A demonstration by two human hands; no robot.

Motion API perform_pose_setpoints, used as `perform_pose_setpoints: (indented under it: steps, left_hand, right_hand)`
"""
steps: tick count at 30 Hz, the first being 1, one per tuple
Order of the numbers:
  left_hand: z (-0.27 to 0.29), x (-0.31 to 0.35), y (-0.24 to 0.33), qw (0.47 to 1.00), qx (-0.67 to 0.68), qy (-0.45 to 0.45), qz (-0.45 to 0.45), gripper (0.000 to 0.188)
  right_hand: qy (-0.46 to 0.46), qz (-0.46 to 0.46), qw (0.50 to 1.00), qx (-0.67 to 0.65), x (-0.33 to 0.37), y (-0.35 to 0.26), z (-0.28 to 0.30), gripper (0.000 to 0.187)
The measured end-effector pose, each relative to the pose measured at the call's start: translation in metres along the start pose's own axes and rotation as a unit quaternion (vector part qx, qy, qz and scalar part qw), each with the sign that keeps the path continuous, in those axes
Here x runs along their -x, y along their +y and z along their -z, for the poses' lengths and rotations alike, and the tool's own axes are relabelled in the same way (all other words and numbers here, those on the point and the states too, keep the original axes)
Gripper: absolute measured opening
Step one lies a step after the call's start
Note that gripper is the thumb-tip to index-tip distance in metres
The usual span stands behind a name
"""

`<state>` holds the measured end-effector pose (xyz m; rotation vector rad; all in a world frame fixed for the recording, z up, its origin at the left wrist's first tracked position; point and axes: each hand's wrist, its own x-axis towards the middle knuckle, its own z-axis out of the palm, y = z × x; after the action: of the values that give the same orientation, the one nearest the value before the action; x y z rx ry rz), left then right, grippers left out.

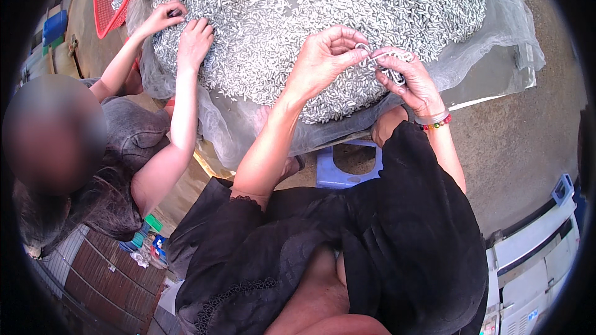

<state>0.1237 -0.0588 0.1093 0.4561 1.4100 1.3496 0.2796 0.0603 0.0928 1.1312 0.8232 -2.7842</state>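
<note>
My left hand (332, 61) pinches a silvery looped metal link (362, 47) between thumb and fingertips, above the near part of a large heap. Close beside it, my right hand (415, 84) is closed round a small bunch of similar pale metal links (392, 69), some joined or tangled; I cannot tell which. Both hands meet at these links, fingertips almost touching. Beneath them spreads the heap of small silvery metal pieces (267, 43), lying on a thin translucent net sheet (456, 77). A beaded bracelet (436, 123) circles my right wrist.
At the left, a co-worker's two hands (195, 43) work at the heap's edge. A red plastic basket (102, 6) holds more pieces behind them. A blue plastic stool (335, 177) stands under the table edge. White slatted chairs (528, 260) are at the lower right.
</note>
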Motion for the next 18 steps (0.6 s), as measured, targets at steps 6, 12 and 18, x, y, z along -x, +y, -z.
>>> perform_pose_setpoints:
  steps: [6, 12, 18]
  left_hand:
    - [0.003, 0.005, -0.001, 0.982, -0.184, 0.021, -0.031, 0.025]
    - [0.009, 0.004, 0.014, 0.971, -0.224, -0.061, 0.059, 0.017]
    - [0.023, -0.013, 0.005, 0.992, -0.110, -0.049, 0.022, 0.020]
  right_hand:
    - [0.073, 0.023, 0.997, -0.024, -0.001, 0.000, -0.004, 0.015]
    - [0.025, 0.027, 0.999, -0.021, -0.007, 0.005, 0.004, 0.013]
    - [0.030, -0.010, 0.998, -0.056, -0.010, 0.010, -0.001, 0.014]
